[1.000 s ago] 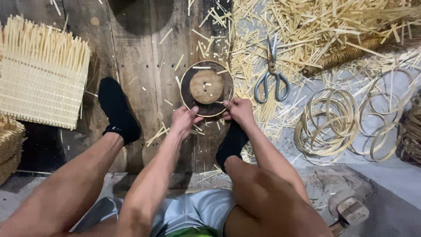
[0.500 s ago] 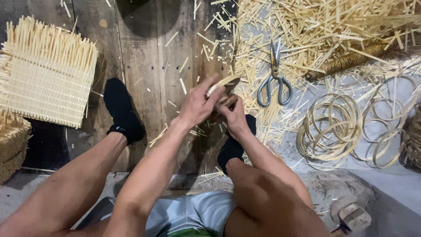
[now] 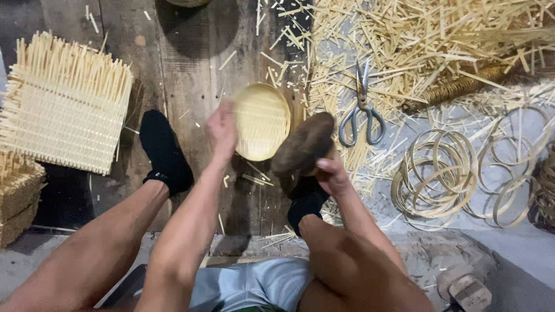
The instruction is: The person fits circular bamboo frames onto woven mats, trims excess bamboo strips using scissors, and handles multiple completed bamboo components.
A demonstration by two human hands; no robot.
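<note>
A small round woven tray [image 3: 261, 121], judged light, stiff and brittle at its edge, is gripped by its rim in the left hand [image 3: 222, 132] above the plank floor [image 3: 185, 69], while a dark rounded block [image 3: 303, 144] is clasped in the right hand [image 3: 330, 175].

Two hands are working here: the left hand [image 3: 222, 132] is gripping one small round woven tray [image 3: 261, 121], the right hand [image 3: 330, 174] one dark rounded block [image 3: 304, 144]. One pair of scissors [image 3: 361, 112] is lying just right of the grips. Further right, perhaps six or seven cane hoops [image 3: 435, 176] are overlapping.
</note>
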